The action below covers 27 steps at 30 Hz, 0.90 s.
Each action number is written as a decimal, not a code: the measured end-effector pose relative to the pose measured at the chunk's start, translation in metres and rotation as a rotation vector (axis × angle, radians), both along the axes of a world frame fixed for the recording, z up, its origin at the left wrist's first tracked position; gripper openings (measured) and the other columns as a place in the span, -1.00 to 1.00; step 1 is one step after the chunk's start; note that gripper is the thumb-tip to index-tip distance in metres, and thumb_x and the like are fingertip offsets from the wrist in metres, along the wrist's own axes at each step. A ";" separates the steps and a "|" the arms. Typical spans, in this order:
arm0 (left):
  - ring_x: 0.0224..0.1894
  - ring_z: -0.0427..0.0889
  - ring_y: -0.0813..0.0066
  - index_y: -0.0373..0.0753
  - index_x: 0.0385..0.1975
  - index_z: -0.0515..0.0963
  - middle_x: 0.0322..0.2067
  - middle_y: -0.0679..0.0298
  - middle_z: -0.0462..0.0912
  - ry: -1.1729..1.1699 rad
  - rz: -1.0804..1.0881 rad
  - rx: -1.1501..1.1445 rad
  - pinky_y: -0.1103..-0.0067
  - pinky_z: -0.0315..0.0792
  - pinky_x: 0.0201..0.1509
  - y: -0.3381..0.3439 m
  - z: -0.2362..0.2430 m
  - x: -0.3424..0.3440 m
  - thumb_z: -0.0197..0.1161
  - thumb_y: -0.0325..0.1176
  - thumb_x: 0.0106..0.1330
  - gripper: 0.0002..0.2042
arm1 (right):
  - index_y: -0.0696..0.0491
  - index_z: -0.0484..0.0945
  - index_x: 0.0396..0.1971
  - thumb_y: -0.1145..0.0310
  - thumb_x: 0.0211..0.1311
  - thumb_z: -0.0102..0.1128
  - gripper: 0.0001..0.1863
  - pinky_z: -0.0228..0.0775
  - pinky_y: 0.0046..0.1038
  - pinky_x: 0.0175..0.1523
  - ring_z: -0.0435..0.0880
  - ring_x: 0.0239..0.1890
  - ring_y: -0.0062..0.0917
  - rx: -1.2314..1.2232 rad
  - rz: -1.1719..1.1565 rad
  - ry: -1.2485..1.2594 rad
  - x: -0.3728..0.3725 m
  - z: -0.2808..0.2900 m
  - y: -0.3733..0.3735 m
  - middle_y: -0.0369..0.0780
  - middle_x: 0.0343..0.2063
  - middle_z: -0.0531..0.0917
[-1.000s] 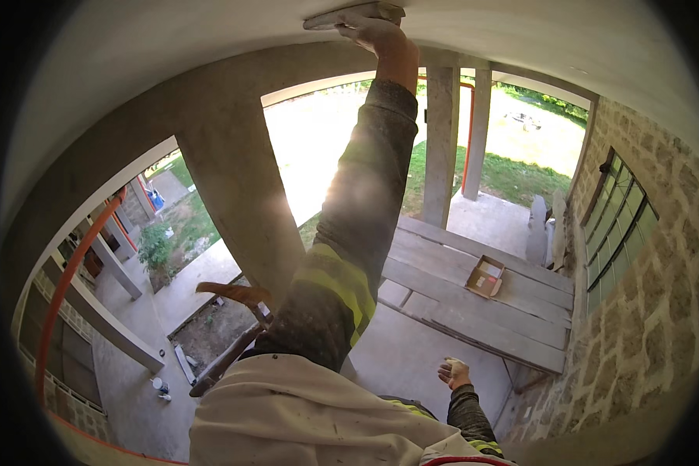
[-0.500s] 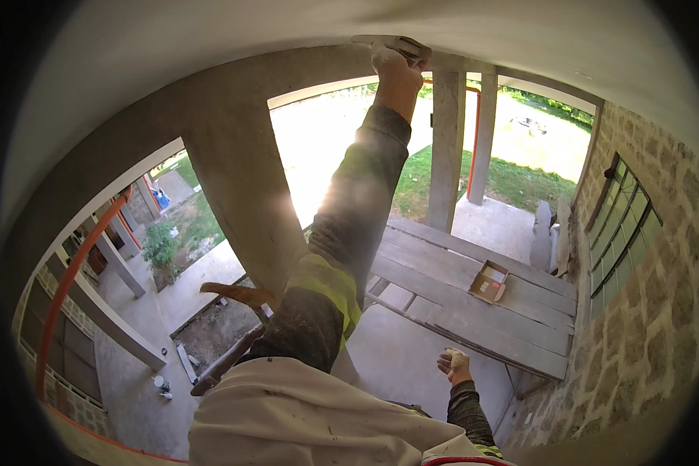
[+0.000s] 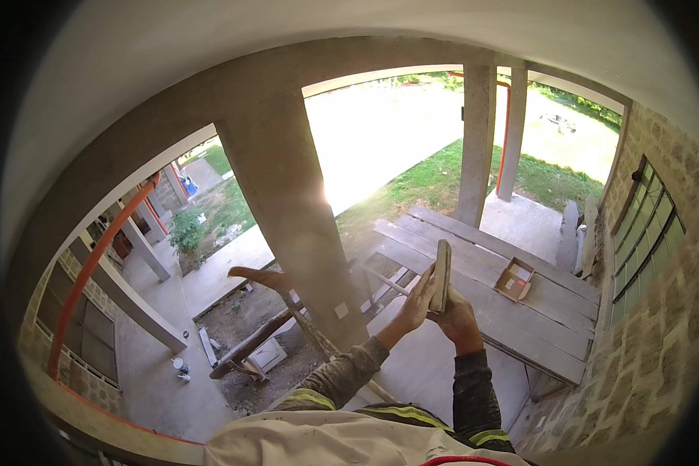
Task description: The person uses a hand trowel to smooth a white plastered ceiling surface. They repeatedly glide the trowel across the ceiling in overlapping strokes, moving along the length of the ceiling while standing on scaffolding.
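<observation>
A flat, narrow hand tool point(image 3: 441, 273), like a plasterer's float or a sanding block, stands nearly upright in front of me, seen edge-on. Its exact kind I cannot make out. My left hand point(image 3: 416, 301) is closed on it from the left, fingers stretched along its face. My right hand point(image 3: 456, 317) grips its lower end from the right; some of those fingers are hidden. Pale dust marks both hands. Beyond and below them lies a platform of grey planks point(image 3: 474, 268).
An open cardboard box point(image 3: 514, 279) rests on the planks. A concrete pillar point(image 3: 287, 179) rises left of my hands, and the smooth ceiling point(image 3: 349, 19) curves overhead. On the right is a stone wall point(image 3: 645, 311) with a barred window point(image 3: 648, 233). An orange pipe point(image 3: 85, 272) bends at left.
My left hand has come down from the ceiling with the tool. My right hand has risen from low at the right and now meets it. The view has shifted slightly.
</observation>
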<state>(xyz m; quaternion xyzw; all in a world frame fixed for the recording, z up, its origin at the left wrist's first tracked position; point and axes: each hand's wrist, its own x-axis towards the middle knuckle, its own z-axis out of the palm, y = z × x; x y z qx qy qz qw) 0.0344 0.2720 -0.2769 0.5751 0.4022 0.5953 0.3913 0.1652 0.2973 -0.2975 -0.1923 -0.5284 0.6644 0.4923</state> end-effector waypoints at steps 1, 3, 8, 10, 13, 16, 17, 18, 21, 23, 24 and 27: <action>0.43 0.27 0.25 -0.29 0.51 0.09 0.40 0.09 0.28 0.010 0.025 0.024 0.38 0.16 0.49 -0.013 -0.015 -0.010 -0.13 -0.14 0.66 -0.45 | 0.11 0.46 0.24 0.37 0.25 0.34 -0.45 0.56 -0.37 0.08 0.70 0.00 -0.38 -0.057 0.001 -0.071 -0.011 -0.010 -0.006 -0.15 -0.02 0.68; 0.45 0.23 0.25 -0.29 0.50 0.11 0.41 0.06 0.27 0.142 0.137 0.047 0.38 0.10 0.51 -0.033 -0.034 -0.034 -0.14 -0.16 0.66 -0.47 | 0.11 0.42 0.28 0.29 0.45 0.11 -0.53 0.56 -0.31 0.11 0.67 0.05 -0.40 -0.017 0.124 -0.003 -0.034 -0.021 -0.019 -0.17 0.05 0.64; 0.40 0.27 0.27 -0.30 0.49 0.14 0.35 0.05 0.33 0.140 0.318 0.037 0.40 0.13 0.49 -0.088 -0.024 -0.108 -0.04 -0.25 0.62 -0.48 | 0.12 0.49 0.22 0.28 0.48 0.12 -0.59 0.57 -0.31 0.09 0.69 0.02 -0.40 -0.312 0.282 0.186 -0.084 0.004 -0.050 -0.19 -0.01 0.67; 0.30 0.41 0.32 -0.25 0.49 0.15 0.28 0.11 0.40 -0.196 0.333 0.046 0.43 0.32 0.38 -0.106 -0.007 -0.130 0.08 -0.34 0.57 -0.45 | 0.12 0.56 0.15 0.36 0.35 0.27 -0.60 0.56 -0.38 0.06 0.71 -0.02 -0.36 -0.262 0.186 0.061 -0.104 0.016 -0.067 -0.13 -0.08 0.71; 0.10 0.53 0.44 -0.26 0.42 0.26 0.10 0.19 0.50 -0.282 0.564 0.116 0.53 0.48 0.17 -0.118 0.009 -0.145 0.26 -0.37 0.46 -0.44 | 0.14 0.54 0.16 0.33 0.34 0.29 -0.57 0.51 -0.33 0.14 0.69 0.03 -0.28 0.294 -0.194 -0.431 -0.140 0.018 -0.111 -0.07 -0.05 0.70; -0.03 0.55 0.52 -0.28 0.26 0.38 -0.05 0.23 0.53 -0.008 0.785 0.064 0.58 0.52 0.01 -0.133 0.012 -0.179 0.40 -0.36 0.33 -0.47 | 0.13 0.45 0.29 0.30 0.32 0.31 -0.44 0.42 -0.30 0.26 0.60 0.18 -0.21 0.547 -0.159 -0.483 -0.166 0.019 -0.149 0.02 0.15 0.59; -0.06 0.54 0.53 -0.28 0.20 0.42 -0.09 0.24 0.53 0.108 0.837 0.021 0.58 0.52 -0.02 -0.139 0.013 -0.194 0.44 -0.36 0.29 -0.49 | 0.12 0.42 0.32 0.29 0.32 0.31 -0.41 0.41 -0.30 0.27 0.58 0.21 -0.21 0.565 -0.071 -0.436 -0.169 0.021 -0.157 0.03 0.19 0.56; -0.13 0.53 0.55 -0.27 0.06 0.45 -0.13 0.27 0.52 -0.050 0.790 -0.103 0.57 0.52 -0.10 -0.144 0.014 -0.205 0.43 -0.36 0.27 -0.59 | 0.11 0.34 0.38 0.28 0.37 0.27 -0.37 0.41 -0.31 0.27 0.55 0.24 -0.27 0.598 0.029 -0.375 -0.173 0.026 -0.156 -0.01 0.23 0.52; -0.15 0.52 0.54 -0.26 0.07 0.46 -0.14 0.29 0.52 -0.192 0.569 -0.090 0.58 0.51 -0.13 -0.165 0.012 -0.219 0.42 -0.36 0.29 -0.60 | 0.08 0.28 0.44 0.30 0.43 0.20 -0.37 0.45 -0.35 0.22 0.58 0.17 -0.39 0.223 0.363 -0.247 -0.168 0.035 -0.166 -0.11 0.17 0.57; -0.16 0.51 0.54 -0.26 0.08 0.46 -0.14 0.30 0.50 -0.073 0.606 -0.111 0.59 0.50 -0.14 -0.168 0.017 -0.222 0.41 -0.34 0.30 -0.60 | 0.04 0.23 0.47 0.31 0.47 0.16 -0.37 0.48 -0.39 0.19 0.58 0.12 -0.47 -0.076 0.547 -0.168 -0.169 0.039 -0.169 -0.16 0.15 0.58; -0.17 0.51 0.54 -0.25 0.08 0.46 -0.15 0.30 0.49 -0.029 0.623 -0.119 0.59 0.49 -0.14 -0.170 0.018 -0.223 0.41 -0.33 0.31 -0.60 | 0.02 0.21 0.49 0.31 0.49 0.14 -0.36 0.49 -0.41 0.17 0.59 0.10 -0.51 -0.226 0.637 -0.123 -0.170 0.040 -0.168 -0.19 0.14 0.58; -0.14 0.50 0.54 -0.23 0.12 0.44 -0.12 0.30 0.48 -0.071 0.568 -0.139 0.59 0.48 -0.09 -0.176 0.028 -0.231 0.42 -0.30 0.32 -0.57 | -0.08 0.16 0.53 0.29 0.48 0.17 -0.32 0.51 -0.41 0.15 0.61 0.08 -0.52 -0.150 0.768 -0.168 -0.183 0.041 -0.148 -0.21 0.13 0.59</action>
